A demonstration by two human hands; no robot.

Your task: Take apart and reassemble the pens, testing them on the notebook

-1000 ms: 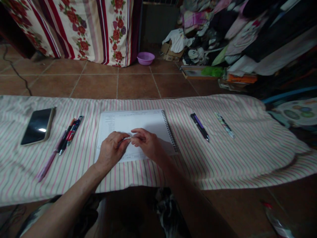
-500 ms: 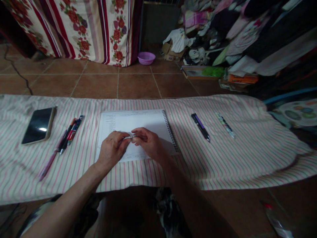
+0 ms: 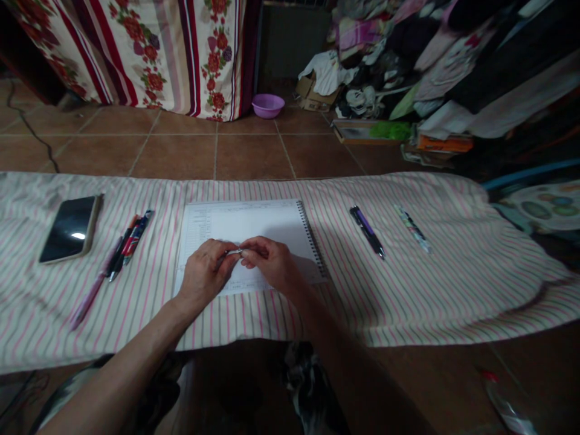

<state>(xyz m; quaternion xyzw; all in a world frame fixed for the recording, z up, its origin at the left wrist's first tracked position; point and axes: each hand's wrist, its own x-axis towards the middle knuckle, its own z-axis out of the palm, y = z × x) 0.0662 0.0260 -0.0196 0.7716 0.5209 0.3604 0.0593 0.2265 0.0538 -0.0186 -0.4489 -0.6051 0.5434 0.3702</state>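
Over a spiral notebook (image 3: pixel 254 217) both my hands meet, fingertips nearly touching. My left hand (image 3: pixel 207 269) pinches one end of a slim, silvery, pen-like piece (image 3: pixel 235 251) between thumb and forefinger. At its other end, my right hand (image 3: pixel 269 261) closes its thumb and fingers. Most of the piece is hidden by the fingers, so its exact kind is unclear. The notebook lies open at a page with printed lines and a column at the left, its wire binding on the right side.
Left of the notebook lie several pens (image 3: pixel 132 241) and a phone (image 3: pixel 70 228). To its right are a black-and-purple pen (image 3: pixel 368 232) and a patterned pen (image 3: pixel 412 228). Striped cloth (image 3: pixel 453 290) covers the table. Beyond, a purple basin (image 3: pixel 268 106) stands on the tiles.
My right hand's fingers have shifted slightly, drawing in closer to the left fingertips around the silvery piece. My left hand stays put, as do the notebook and pens.
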